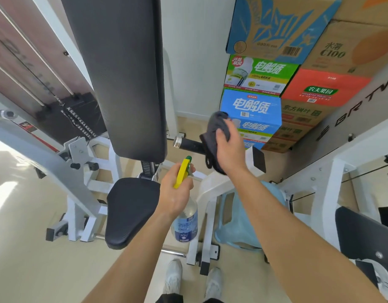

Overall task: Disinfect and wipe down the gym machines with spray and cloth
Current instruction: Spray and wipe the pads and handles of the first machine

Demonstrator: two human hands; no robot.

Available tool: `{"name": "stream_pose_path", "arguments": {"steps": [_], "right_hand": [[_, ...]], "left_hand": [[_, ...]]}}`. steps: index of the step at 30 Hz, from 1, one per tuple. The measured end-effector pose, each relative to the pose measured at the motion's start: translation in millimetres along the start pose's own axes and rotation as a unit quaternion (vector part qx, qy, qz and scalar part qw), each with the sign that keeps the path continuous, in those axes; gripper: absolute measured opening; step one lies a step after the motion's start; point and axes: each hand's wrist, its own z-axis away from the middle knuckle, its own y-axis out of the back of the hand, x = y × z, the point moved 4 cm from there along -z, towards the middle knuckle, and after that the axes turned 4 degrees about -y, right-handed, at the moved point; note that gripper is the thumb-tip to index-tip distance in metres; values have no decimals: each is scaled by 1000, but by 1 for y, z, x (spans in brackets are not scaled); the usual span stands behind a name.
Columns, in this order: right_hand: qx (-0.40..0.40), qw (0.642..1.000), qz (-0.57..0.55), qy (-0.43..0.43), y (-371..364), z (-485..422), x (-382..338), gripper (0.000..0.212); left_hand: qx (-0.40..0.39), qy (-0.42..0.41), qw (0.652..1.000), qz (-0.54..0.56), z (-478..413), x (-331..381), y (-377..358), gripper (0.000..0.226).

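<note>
Right hand grips the grey cloth, which is bunched over the black handle of the gym machine. The thumb presses on the cloth; the other fingers are hidden behind it.

Step in hand, by my judgement: wiping the grip. It is best done by wrapping the cloth fully round, twisting, then drawing it toward the chrome end cap — no strip missed.

Right forearm is stretched forward. Left hand clasps the neck of the spray bottle, nozzle forward and body hanging below — held low, near the handle, beside the seat.
</note>
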Motion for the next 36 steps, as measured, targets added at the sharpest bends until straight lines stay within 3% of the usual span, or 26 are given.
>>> {"name": "stream_pose_path", "arguments": {"steps": [3, 6, 9, 12, 16, 19, 22, 26, 30, 34, 36], "right_hand": [[-137, 967, 178, 121, -47, -2, -13, 41], [-168, 894, 349, 227, -71, 1, -7, 42], [-141, 873, 405, 232, -44, -2, 14, 43], [-136, 858, 459, 184, 0, -13, 46, 38], [-175, 871, 433, 152, 4, -13, 34, 36], [-226, 882, 356, 212, -50, 5, -9, 41], [-248, 901, 286, 213, -87, 10, -31, 41], [-243, 871, 348, 246, -71, 5, -14, 44], [-229, 867, 401, 190, -25, -7, 24, 46], [-265, 828, 468, 160, 12, -17, 42, 56], [-278, 829, 466, 139, 20, -23, 39, 65]], "left_hand": [[25, -16, 1000, 7, -1, 0, 7, 41], [35, -27, 999, 14, -3, 1, 15, 41], [27, -30, 999, 17, -6, 2, 22, 41], [25, -26, 999, 8, -9, 5, 21, 40], [37, -24, 999, 29, -12, 13, 19, 37], [51, -36, 997, 48, -12, 16, 20, 32], [80, -15, 994, 76, -14, 12, 33, 31], [48, -22, 997, 57, -18, 12, 45, 36], [36, -31, 998, 45, -17, 15, 45, 39], [35, -25, 996, 76, -13, 17, 47, 40], [27, -28, 996, 76, -12, 19, 46, 39]]}}
